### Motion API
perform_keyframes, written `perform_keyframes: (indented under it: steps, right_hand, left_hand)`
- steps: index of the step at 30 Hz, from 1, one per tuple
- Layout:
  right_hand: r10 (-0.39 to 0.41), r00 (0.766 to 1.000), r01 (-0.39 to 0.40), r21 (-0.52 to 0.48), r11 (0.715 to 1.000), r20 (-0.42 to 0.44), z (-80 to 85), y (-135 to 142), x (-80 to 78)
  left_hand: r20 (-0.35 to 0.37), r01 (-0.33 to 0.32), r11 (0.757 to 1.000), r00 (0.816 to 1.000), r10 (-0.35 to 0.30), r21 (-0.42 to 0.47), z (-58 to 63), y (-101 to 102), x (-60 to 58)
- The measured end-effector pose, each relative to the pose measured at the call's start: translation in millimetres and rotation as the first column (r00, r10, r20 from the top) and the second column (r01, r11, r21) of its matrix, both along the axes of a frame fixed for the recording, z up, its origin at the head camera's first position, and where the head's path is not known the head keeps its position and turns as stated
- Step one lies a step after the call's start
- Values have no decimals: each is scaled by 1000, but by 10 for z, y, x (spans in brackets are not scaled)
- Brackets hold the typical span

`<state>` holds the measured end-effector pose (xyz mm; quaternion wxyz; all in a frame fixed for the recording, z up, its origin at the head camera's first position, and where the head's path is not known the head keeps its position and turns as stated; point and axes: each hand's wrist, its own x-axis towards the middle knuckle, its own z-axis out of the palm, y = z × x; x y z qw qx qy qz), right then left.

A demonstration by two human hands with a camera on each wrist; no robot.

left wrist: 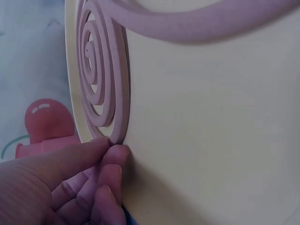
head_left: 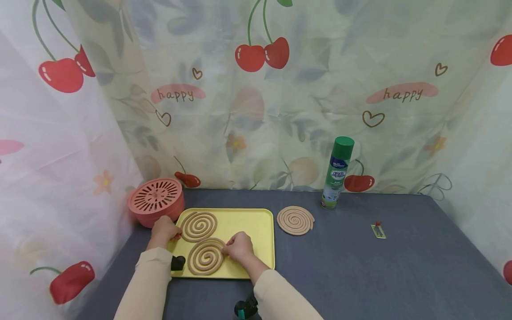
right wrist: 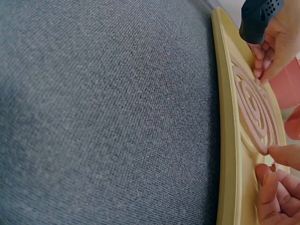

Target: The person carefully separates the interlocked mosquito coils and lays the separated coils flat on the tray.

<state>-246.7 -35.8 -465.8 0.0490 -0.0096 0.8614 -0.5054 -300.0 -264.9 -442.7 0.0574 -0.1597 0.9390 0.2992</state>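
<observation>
Two brown mosquito coils lie in the yellow tray, one behind the other. My left hand pinches the left edge of the far coil between thumb and index finger; its rings are spread apart. In the left wrist view that coil appears steeply edge-on, with the thumb at its rim. My right hand grips the near coil by its right edge. From the right wrist, thumb and fingers meet at that coil's rim.
A pink slotted round box stands against the tray's back left corner. Right of the tray lies a tightly wound coil. Farther right are a green spray can, upright by the curtain, and a small metal piece with a red part.
</observation>
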Motion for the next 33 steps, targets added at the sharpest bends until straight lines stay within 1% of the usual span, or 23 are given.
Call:
perform_keyframes:
  steps: [7,13,16,21,30,33]
  right_hand:
    - [-7,999,10,78,997,-40,8,-22,10]
    - [-3,1000,6,90,996,-28,-5,-44,8]
    - [-2,1000,5,102,995,-31,-12,-52,6]
    - [13,999,-10,94,995,-36,-21,-50,1]
    - [37,999,-32,101,994,-40,-16,-15,6]
    - [39,998,-33,125,992,-45,-19,-16,3]
  left_hand:
    - [21,4,1000,1000,-4,0,13,-2,-10]
    - [22,19,1000,1000,-18,-12,15,-1,-9]
    - [25,14,1000,1000,-14,-10,13,5,-9]
    - [27,2,1000,1000,-2,-10,14,15,-13]
    - [14,9,1000,1000,-8,-13,13,0,-2]
    - [16,10,1000,1000,-9,-13,6,-1,-5]
